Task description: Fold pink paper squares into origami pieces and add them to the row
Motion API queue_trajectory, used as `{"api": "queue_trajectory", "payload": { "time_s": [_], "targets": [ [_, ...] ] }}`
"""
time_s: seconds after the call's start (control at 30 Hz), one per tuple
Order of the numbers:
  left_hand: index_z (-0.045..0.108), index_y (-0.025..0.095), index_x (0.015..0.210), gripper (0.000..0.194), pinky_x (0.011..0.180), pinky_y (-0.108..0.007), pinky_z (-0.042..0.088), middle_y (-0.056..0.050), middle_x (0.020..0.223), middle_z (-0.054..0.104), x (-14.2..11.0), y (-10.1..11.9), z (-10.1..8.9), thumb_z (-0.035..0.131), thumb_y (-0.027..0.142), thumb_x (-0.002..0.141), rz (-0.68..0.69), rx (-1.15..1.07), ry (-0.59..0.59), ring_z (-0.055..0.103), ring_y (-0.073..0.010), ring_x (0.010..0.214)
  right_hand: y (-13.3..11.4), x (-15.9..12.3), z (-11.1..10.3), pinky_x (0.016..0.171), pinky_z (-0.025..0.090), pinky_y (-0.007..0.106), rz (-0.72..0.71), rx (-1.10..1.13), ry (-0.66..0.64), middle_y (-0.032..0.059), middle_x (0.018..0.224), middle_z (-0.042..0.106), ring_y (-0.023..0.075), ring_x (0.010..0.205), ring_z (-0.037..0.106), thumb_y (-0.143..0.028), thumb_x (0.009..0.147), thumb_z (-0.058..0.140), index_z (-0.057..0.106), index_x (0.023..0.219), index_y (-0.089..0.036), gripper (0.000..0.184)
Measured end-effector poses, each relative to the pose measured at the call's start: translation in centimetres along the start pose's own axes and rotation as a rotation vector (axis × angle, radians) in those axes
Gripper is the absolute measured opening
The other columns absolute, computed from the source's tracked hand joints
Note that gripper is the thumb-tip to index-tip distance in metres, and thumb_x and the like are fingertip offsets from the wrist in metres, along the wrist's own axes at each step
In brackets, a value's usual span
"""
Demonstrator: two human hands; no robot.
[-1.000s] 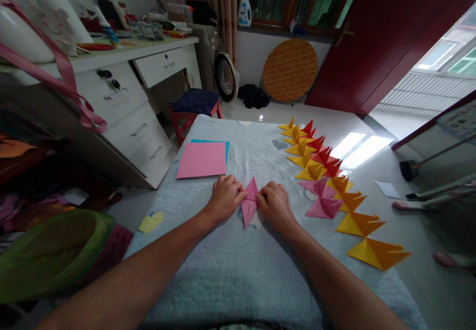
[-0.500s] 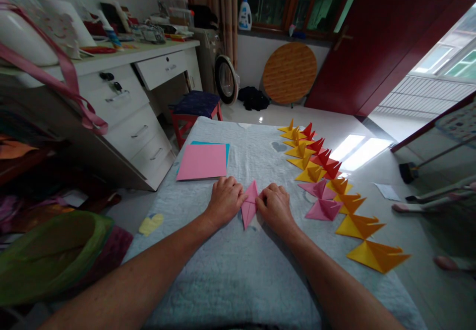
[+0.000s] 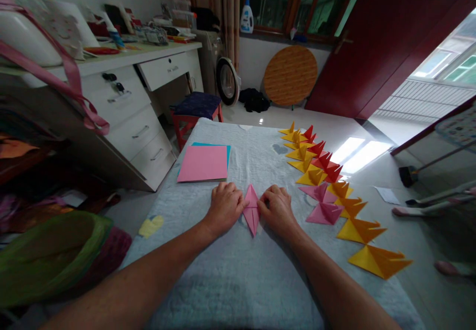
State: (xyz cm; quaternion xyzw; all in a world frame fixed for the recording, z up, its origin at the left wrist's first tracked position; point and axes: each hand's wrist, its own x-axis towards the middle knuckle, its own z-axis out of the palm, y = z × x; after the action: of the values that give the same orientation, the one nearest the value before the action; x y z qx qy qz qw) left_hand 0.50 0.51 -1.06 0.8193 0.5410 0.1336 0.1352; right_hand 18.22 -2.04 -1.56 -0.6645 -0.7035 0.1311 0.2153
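My left hand (image 3: 225, 207) is loosely curled, thumb and bent fingers at the left edge of the pink folded paper (image 3: 252, 212); my right hand (image 3: 278, 209) curls the same way at its right edge. The paper lies between them on the cloth (image 3: 238, 265), a slim, pointed diamond (a crease runs across its middle). The cloth looks soft and quilted, while the pink square sheets (image 3: 204, 163) beyond my left hand are flat and smooth.
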Motion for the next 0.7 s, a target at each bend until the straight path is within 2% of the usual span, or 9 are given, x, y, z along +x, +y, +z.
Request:
{"api": "queue_trajectory", "payload": {
  "time_s": [0.27,0.43,0.57,0.7],
  "targets": [
    [0.067,0.019,0.076,0.032,0.086,-0.041,0.035,-0.007,0.093,0.063,-0.3,0.4,0.1,0.053,0.040,0.096,0.009,0.049,0.013,0.050,-0.0264,0.099,-0.1,0.0,0.0,0.078,0.031,0.034,0.007,-0.034,-0.014,0.0064,0.089,0.062,0.0221,0.091,0.050,-0.018,0.083,0.060,0.065,0.070,-0.018,0.014],
    [0.065,0.019,0.084,0.020,0.086,-0.040,0.035,-0.006,0.095,0.062,-0.1,0.3,0.1,0.065,0.038,0.090,0.004,0.026,0.036,0.049,-0.0265,0.099,-0.3,-0.1,0.0,0.080,0.031,0.034,0.018,-0.030,-0.004,0.0056,0.089,0.060,0.0221,0.091,0.049,-0.017,0.083,0.060,0.065,0.080,-0.018,0.006],
    [0.065,0.020,0.087,0.013,0.084,-0.037,0.037,-0.005,0.095,0.061,0.2,0.0,0.1,0.068,0.033,0.088,0.067,-0.043,0.015,0.050,-0.0254,0.098,-0.4,-0.3,0.0,0.081,0.030,0.034,-0.020,0.009,-0.019,0.0061,0.094,0.061,0.0226,0.095,0.050,-0.014,0.085,0.057,0.068,0.088,-0.020,0.013],
    [0.067,0.021,0.087,0.008,0.085,-0.035,0.037,-0.004,0.093,0.060,0.6,-0.7,0.3,0.068,0.028,0.088,0.162,-0.120,0.004,0.050,-0.0233,0.097,-0.5,-0.3,0.3,0.081,0.029,0.035,-0.029,0.014,-0.037,0.0062,0.094,0.062,0.0232,0.096,0.049,-0.010,0.084,0.054,0.070,0.085,-0.022,0.020]
  ]
}}
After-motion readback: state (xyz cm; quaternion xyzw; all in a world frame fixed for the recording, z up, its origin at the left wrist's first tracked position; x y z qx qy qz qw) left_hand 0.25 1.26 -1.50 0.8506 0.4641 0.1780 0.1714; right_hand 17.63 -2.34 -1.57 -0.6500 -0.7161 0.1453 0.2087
